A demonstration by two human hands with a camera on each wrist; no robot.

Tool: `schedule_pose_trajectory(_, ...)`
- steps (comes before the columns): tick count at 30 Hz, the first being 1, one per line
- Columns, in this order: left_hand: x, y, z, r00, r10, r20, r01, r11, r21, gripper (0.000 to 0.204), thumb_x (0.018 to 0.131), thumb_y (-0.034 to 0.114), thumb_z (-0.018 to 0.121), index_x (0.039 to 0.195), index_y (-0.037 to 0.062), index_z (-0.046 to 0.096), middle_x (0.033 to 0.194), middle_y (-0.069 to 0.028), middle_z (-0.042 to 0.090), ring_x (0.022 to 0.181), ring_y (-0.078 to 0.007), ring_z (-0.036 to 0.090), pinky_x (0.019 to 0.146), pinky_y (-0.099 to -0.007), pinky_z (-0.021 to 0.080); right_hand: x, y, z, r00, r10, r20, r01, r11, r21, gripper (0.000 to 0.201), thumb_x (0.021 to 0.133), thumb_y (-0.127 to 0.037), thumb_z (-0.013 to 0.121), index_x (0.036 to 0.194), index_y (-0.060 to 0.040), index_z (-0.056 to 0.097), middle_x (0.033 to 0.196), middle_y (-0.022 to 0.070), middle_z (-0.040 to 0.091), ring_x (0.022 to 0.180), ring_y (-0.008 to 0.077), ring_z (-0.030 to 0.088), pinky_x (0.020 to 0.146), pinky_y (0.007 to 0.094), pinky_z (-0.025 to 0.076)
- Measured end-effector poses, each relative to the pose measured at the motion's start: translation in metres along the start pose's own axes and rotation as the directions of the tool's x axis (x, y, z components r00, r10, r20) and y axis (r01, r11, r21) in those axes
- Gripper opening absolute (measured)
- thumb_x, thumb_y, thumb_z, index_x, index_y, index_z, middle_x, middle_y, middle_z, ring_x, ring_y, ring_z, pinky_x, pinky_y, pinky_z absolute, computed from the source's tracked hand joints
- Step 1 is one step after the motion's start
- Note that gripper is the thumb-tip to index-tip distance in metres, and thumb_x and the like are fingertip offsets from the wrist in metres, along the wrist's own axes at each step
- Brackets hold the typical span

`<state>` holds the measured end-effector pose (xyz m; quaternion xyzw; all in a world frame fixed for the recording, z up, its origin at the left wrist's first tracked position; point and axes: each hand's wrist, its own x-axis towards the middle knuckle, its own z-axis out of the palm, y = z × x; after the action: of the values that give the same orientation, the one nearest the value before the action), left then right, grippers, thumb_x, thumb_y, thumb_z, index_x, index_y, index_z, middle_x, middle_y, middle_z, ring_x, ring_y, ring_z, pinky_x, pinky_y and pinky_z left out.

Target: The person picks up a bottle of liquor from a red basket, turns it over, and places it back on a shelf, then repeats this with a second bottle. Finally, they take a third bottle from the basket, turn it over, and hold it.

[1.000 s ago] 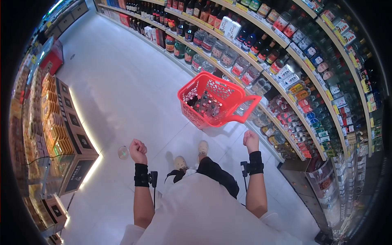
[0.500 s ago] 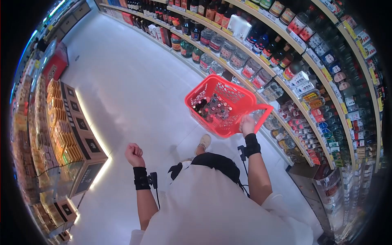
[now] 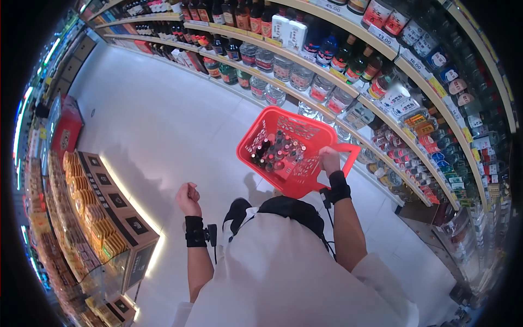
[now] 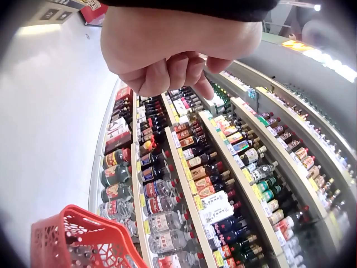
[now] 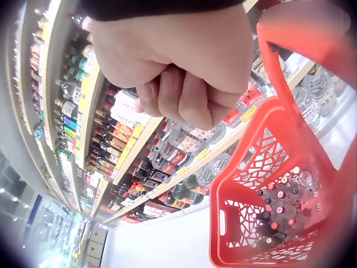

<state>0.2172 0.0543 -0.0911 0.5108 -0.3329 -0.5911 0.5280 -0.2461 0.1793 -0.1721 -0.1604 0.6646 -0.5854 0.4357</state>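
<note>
A red basket (image 3: 289,188) with an openwork wall stands on the floor before the person, several capped bottles (image 3: 278,152) inside. The right hand (image 3: 329,159) hangs over its right side, beside the loop handle (image 3: 351,158). In the right wrist view that hand's fingers (image 5: 178,95) are loosely curled with nothing in them, and the handle (image 5: 290,100) passes to the right. The left hand (image 3: 188,199) hangs away from the basket, its fingers (image 4: 167,75) loosely curled around nothing in the left wrist view, where the basket's rim (image 4: 97,215) shows at lower left.
Long shelves (image 3: 348,87) of bottles with price tags run along the right, close behind the basket. At left stands a lit display (image 3: 117,201) of packaged goods, with a red case (image 3: 66,131) beyond. Pale floor (image 3: 163,103) stretches between them.
The right hand has moved forward from below the basket to over its right side. The basket is closer to the body, and its inside shows more. The left hand has swung slightly.
</note>
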Motion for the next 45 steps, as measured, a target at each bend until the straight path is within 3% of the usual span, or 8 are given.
schedule_pose_trajectory(7, 0.066, 0.001, 0.060, 0.976, -0.039, 0.213, 0.006, 0.988, 0.151, 0.031, 0.097, 0.022, 0.052, 0.076, 0.0014, 0.061, 0.056, 0.0074, 0.033, 0.046, -0.0031, 0.025, 0.045, -0.0240, 0.016, -0.003, 0.021, -0.013, 0.979, 0.103, -0.175, -0.115, 0.991, -0.063, 0.023, 0.074, 0.010, 0.041, 0.079, -0.0045, 0.059, 0.057, 0.0010, 0.047, 0.039, 0.0097, 0.038, 0.036, 0.0262, 0.025)
schedule_pose_trajectory(11, 0.112, -0.003, 0.094, 0.937, -0.116, 0.331, 0.041, 0.974, 0.225, 0.031, 0.097, 0.024, 0.053, 0.076, 0.0014, 0.059, 0.055, 0.0075, 0.029, 0.046, -0.0041, 0.021, 0.045, -0.0250, 0.016, -0.004, 0.041, -0.016, 0.951, 0.209, -0.226, -0.173, 0.970, 0.171, 0.024, 0.074, 0.011, 0.043, 0.082, -0.0040, 0.060, 0.054, -0.0005, 0.044, 0.040, 0.0083, 0.035, 0.037, 0.0261, 0.021)
schedule_pose_trajectory(18, 0.228, -0.009, 0.151, 0.770, -0.278, 0.574, 0.145, 0.953, 0.267, 0.029, 0.098, 0.025, 0.053, 0.080, 0.0037, 0.061, 0.057, 0.0074, 0.034, 0.048, -0.0033, 0.026, 0.046, -0.0236, 0.018, -0.013, 0.056, 0.033, 0.832, 0.211, -0.512, -0.193, 0.977, 0.089, 0.025, 0.083, 0.007, 0.036, 0.085, -0.0036, 0.058, 0.053, 0.0002, 0.044, 0.039, 0.0083, 0.036, 0.036, 0.0263, 0.022)
schedule_pose_trajectory(19, 0.244, -0.008, 0.156, 0.745, -0.295, 0.599, 0.152, 0.948, 0.278, 0.029, 0.098, 0.025, 0.053, 0.081, 0.0039, 0.060, 0.057, 0.0073, 0.034, 0.049, -0.0033, 0.026, 0.046, -0.0235, 0.018, -0.017, 0.051, 0.041, 0.813, 0.321, -0.486, -0.196, 0.936, 0.291, 0.025, 0.086, 0.005, 0.033, 0.087, -0.0037, 0.057, 0.054, 0.0008, 0.044, 0.039, 0.0089, 0.035, 0.035, 0.0269, 0.022)
schedule_pose_trajectory(28, 0.327, -0.029, 0.182, 0.623, -0.453, 0.638, 0.158, 0.872, 0.464, 0.029, 0.100, 0.025, 0.049, 0.082, 0.0037, 0.057, 0.058, 0.0061, 0.033, 0.049, -0.0045, 0.027, 0.047, -0.0231, 0.020, -0.039, 0.065, 0.115, 0.746, 0.345, -0.570, -0.210, 0.933, 0.291, 0.023, 0.084, 0.006, 0.036, 0.086, -0.0028, 0.057, 0.057, 0.0051, 0.049, 0.041, 0.0127, 0.042, 0.037, 0.0280, 0.032)
schedule_pose_trajectory(37, 0.335, -0.069, 0.154, 0.619, -0.553, 0.558, 0.259, 0.814, 0.520, 0.030, 0.098, 0.021, 0.051, 0.072, 0.0074, 0.048, 0.059, 0.0039, 0.041, 0.050, -0.0044, 0.033, 0.046, -0.0228, 0.023, -0.025, 0.113, 0.140, 0.743, 0.431, -0.512, -0.347, 0.902, 0.255, 0.014, 0.083, 0.000, 0.049, 0.089, -0.0028, 0.061, 0.074, 0.0067, 0.062, 0.052, 0.0143, 0.055, 0.044, 0.0273, 0.042)
schedule_pose_trajectory(40, 0.333, -0.079, 0.144, 0.566, -0.534, 0.628, 0.210, 0.830, 0.517, 0.035, 0.098, 0.020, 0.051, 0.066, 0.0077, 0.046, 0.057, 0.0032, 0.040, 0.049, -0.0050, 0.033, 0.046, -0.0233, 0.024, -0.006, 0.130, 0.141, 0.702, 0.505, -0.501, -0.457, 0.860, 0.227, 0.013, 0.083, -0.003, 0.053, 0.093, -0.0021, 0.062, 0.077, 0.0079, 0.064, 0.052, 0.0139, 0.055, 0.045, 0.0276, 0.044)
schedule_pose_trajectory(45, 0.330, -0.108, 0.139, 0.593, -0.629, 0.503, 0.238, 0.733, 0.637, 0.042, 0.098, 0.020, 0.051, 0.059, 0.0068, 0.046, 0.056, 0.0014, 0.043, 0.048, -0.0053, 0.033, 0.047, -0.0237, 0.024, 0.028, 0.168, 0.149, 0.700, 0.585, -0.410, -0.555, 0.807, 0.204, 0.014, 0.084, -0.004, 0.054, 0.095, -0.0017, 0.062, 0.075, 0.0095, 0.065, 0.054, 0.0137, 0.057, 0.047, 0.0273, 0.046)
